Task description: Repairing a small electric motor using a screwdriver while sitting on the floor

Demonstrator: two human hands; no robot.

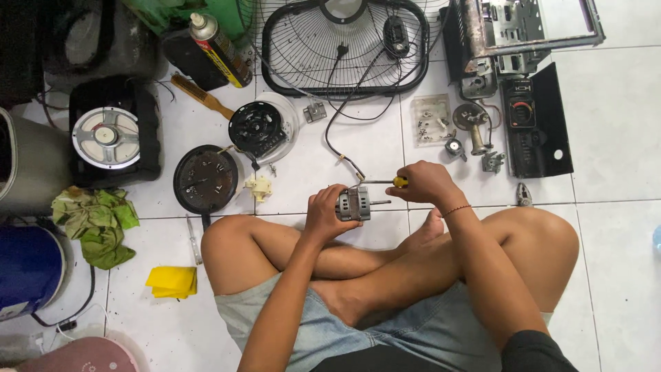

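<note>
1. A white tiled floor (620, 138) is seen, strewn with dismantled appliance parts.
2. One black wire fan grille (344, 48), one spray can (220, 41) and one yellow cloth (172, 281) are counted.
3. One grey cylindrical electric motor (354, 204) is grasped in the left hand (327, 213) above the crossed legs.
4. One yellow-handled screwdriver (385, 182) is clenched by the right hand (427, 182), tip directed at the motor.

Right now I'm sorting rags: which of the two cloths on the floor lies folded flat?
The yellow cloth, beside the person's knee, is folded flat. The green cloth lies crumpled by the blue bucket.
</note>
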